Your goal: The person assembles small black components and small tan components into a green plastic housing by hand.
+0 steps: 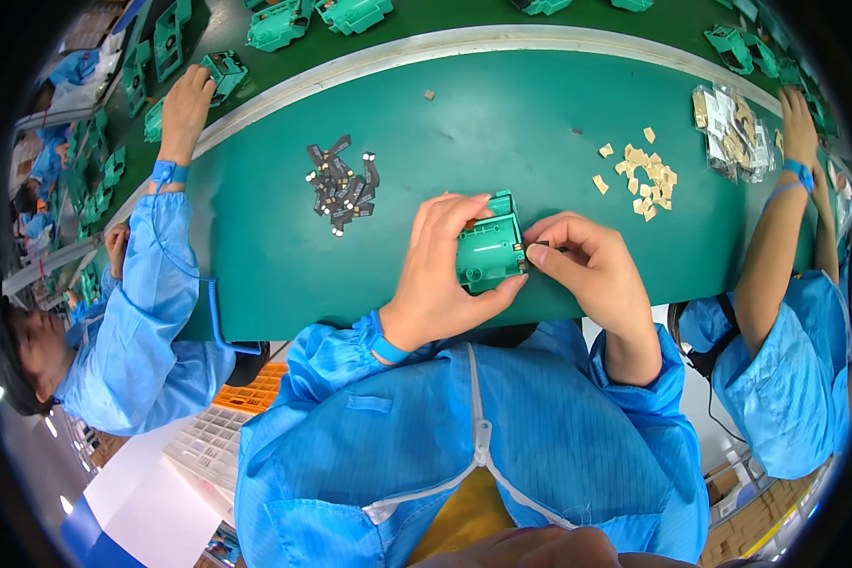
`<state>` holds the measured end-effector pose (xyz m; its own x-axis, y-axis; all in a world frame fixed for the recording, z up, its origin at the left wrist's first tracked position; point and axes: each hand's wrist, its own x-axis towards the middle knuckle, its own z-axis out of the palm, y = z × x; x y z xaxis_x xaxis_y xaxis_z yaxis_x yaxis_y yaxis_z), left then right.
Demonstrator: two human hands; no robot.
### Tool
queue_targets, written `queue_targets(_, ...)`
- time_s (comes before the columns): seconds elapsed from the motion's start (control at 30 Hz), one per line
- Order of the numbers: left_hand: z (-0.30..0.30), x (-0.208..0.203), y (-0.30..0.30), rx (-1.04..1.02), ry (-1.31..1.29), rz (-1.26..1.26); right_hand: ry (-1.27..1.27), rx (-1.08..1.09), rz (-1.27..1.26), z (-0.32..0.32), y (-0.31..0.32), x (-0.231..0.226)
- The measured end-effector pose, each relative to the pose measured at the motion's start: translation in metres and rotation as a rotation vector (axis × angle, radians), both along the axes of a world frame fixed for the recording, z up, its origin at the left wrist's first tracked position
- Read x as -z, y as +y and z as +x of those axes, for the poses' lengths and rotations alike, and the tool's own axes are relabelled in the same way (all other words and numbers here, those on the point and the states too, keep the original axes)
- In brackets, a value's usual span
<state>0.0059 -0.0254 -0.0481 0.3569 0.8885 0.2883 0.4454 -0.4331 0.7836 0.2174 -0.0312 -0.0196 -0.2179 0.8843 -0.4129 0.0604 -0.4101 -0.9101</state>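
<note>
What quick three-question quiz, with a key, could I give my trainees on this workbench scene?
1. True or false: the black strips lie to the right of the tan pieces.
2. What does the left hand grip? a) tan pieces, b) a green case, c) black strips.
3. Fill in: the right hand pinches a small ____ part at the case's side.

Key: 1. False, they lie to the left. 2. b. 3. dark.
</note>
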Motion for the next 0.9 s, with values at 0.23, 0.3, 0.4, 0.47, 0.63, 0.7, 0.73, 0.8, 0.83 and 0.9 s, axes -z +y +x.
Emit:
queue_targets(0.23,-0.008,0.003,-0.01,0.024,-0.333,-0.105,0.358,0.002,-0.17,-0.007,-0.006,-0.006)
queue_targets(0.3,-0.01,-0.003,-0.012,0.006,-0.366,-0.118,0.339,-0.011,-0.142,-0.009,-0.007,-0.007)
queue_targets(0.4,-0.018,-0.01,-0.013,0.048,-0.387,-0.203,0.282,-0.01,-0.127,-0.013,-0.011,-0.015)
queue_targets(0.47,-0.024,-0.009,-0.014,0.12,-0.403,-0.266,0.23,-0.03,-0.122,-0.015,-0.014,-0.021)
queue_targets(0.63,-0.028,-0.01,-0.019,0.093,-0.339,-0.289,0.18,0.049,-0.021,-0.032,-0.024,-0.029)
queue_targets(0.7,-0.026,-0.016,-0.023,0.051,-0.335,-0.319,-0.018,0.059,0.026,-0.035,-0.026,-0.037)
queue_targets(0.73,-0.023,-0.025,-0.026,-0.021,-0.413,-0.418,-0.02,0.059,0.027,-0.038,-0.029,-0.036)
queue_targets(0.8,-0.021,-0.031,-0.028,-0.099,-0.489,-0.514,-0.11,0.124,0.135,-0.043,-0.033,-0.033)
queue_targets(0.83,-0.021,-0.032,-0.028,-0.098,-0.49,-0.548,-0.106,0.12,0.137,-0.044,-0.034,-0.033)
queue_targets(0.9,-0.022,-0.032,-0.028,-0.099,-0.49,-0.581,-0.207,0.061,0.23,-0.046,-0.035,-0.032)
